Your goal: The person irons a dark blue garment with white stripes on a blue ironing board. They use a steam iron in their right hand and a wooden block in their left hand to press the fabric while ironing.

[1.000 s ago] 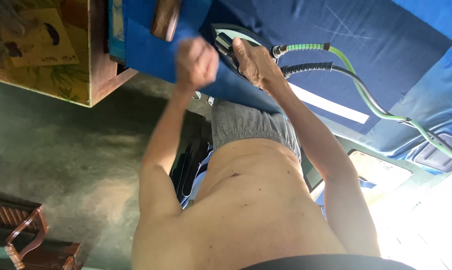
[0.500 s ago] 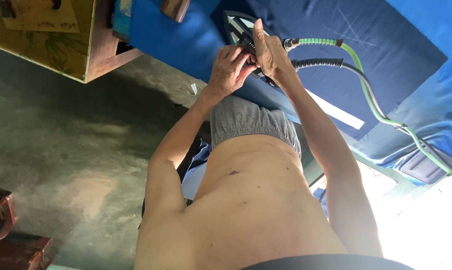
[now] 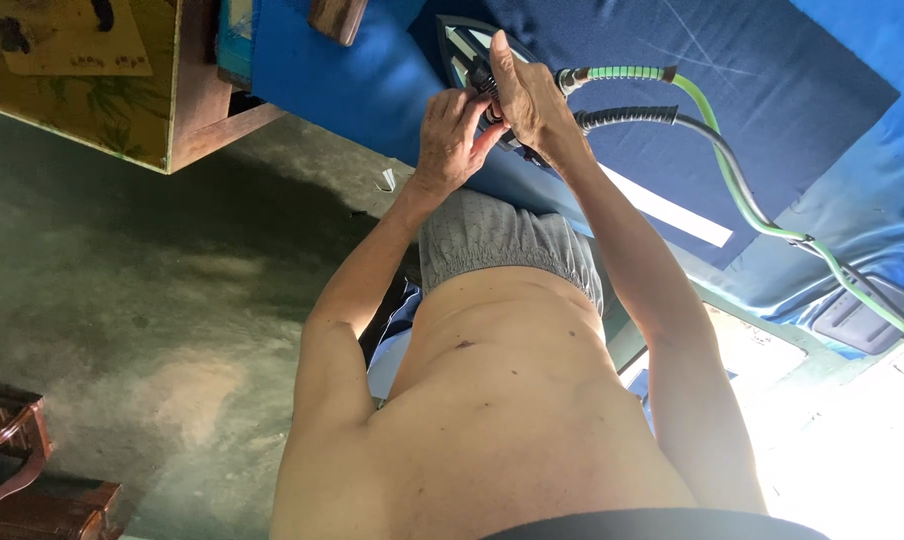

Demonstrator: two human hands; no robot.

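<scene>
the view is inverted: the person's bare torso fills the lower middle and the desk (image 3: 312,80), covered in bright blue cloth, runs along the top.

a steam iron (image 3: 464,45) sits on the desk at top centre, on the edge of a dark navy fabric panel (image 3: 772,90). both hands meet on its handle. the right hand (image 3: 528,100) wraps the handle from the hose side, its grip closed around it. the left hand (image 3: 450,135) has its fingers bunched and pressed together against a small part on the handle; what that part is cannot be told, as the hands hide it.

judgement: the step in hand is an adjustment or fiddling at the iron's handle, with the iron parked rather than gliding. the next move calls for the right hand to keep the iron steady while the left fingertips work with fine pressure, and for both to stay clear of the soleplate.

a green hose (image 3: 732,170) and a dark cable (image 3: 632,118) leave the iron's rear and run right across the fabric. a white strip (image 3: 662,208) lies along the panel's near edge.

signs and packages: at top left a wooden box or cabinet (image 3: 197,95) carries a yellow-green face with leaf print, and a pale card (image 3: 67,40) with dark marks lies on it. a small brown wooden block (image 3: 337,18) rests on the blue cloth.
</scene>
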